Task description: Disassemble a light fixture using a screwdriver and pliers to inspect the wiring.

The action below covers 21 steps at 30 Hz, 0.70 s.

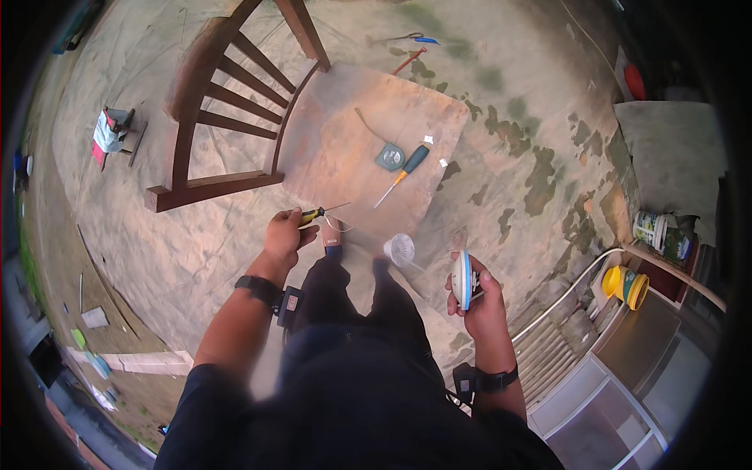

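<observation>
My left hand (pixel 291 239) is closed round the yellow-and-black handle of a screwdriver (pixel 312 216), whose thin shaft points right toward the chair seat. A thin pale loop of cord or wire hangs beside that handle. In my right hand (pixel 482 296) is a round white disc-shaped device (pixel 464 280) with a light-blue ring, held on edge; its exact kind does not show. Fingers wrap its right side, where small dark parts show. Between my hands, lower than the seat, is a clear ribbed plastic cup-shaped piece (pixel 399 249). Neither hand touches it.
A brown wooden chair (pixel 376 86) stands ahead, bearing a tape measure (pixel 390 157), another screwdriver (pixel 403 172) and small white scraps. Beyond it on the floor lie a red-handled tool (pixel 410 60) and a blue-handled tool (pixel 425 40). Yellow bucket (pixel 625 287) and pale hose (pixel 565 291) are at right.
</observation>
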Available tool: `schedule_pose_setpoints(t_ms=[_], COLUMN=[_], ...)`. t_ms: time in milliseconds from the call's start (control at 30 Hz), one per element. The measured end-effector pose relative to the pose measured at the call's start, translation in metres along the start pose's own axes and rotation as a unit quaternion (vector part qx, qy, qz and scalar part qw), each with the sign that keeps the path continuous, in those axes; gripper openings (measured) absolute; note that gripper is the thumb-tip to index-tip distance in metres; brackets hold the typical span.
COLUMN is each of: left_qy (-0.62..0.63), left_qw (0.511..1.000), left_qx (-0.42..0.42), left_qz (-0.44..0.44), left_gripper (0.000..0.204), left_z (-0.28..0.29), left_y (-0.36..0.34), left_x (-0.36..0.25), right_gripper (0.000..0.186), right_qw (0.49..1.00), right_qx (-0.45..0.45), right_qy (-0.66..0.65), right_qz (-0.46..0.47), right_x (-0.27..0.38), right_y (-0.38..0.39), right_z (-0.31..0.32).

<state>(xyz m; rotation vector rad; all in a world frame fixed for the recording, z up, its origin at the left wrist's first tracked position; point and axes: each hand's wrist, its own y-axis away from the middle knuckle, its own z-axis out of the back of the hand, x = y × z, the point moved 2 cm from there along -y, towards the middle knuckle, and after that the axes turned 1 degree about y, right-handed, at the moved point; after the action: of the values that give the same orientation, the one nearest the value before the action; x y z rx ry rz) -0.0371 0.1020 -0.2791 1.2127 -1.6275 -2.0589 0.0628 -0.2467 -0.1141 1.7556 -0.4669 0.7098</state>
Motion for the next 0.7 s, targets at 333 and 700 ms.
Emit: schedule_pose_setpoints(t_ms=[333,700], left_qy=[0.084,-0.034], left_qw=[0.992,0.996], left_qx=[0.092,0.087], left_qz=[0.035,-0.001], left_gripper=[0.045,0.061], left_z=[-0.053,0.038], left_y=[-0.064,0.013], left_x=[0.007,-0.003], right_gripper=[0.088,0.082], right_qw=[0.998,0.994], right_qx=[-0.005,0.077], right_qy=[-0.058,-0.051], right_qz=[-0.017,0.058], right_x=[0.001,0.038], right_y=[0.02,0.049], right_z=[0.002,-0.034])
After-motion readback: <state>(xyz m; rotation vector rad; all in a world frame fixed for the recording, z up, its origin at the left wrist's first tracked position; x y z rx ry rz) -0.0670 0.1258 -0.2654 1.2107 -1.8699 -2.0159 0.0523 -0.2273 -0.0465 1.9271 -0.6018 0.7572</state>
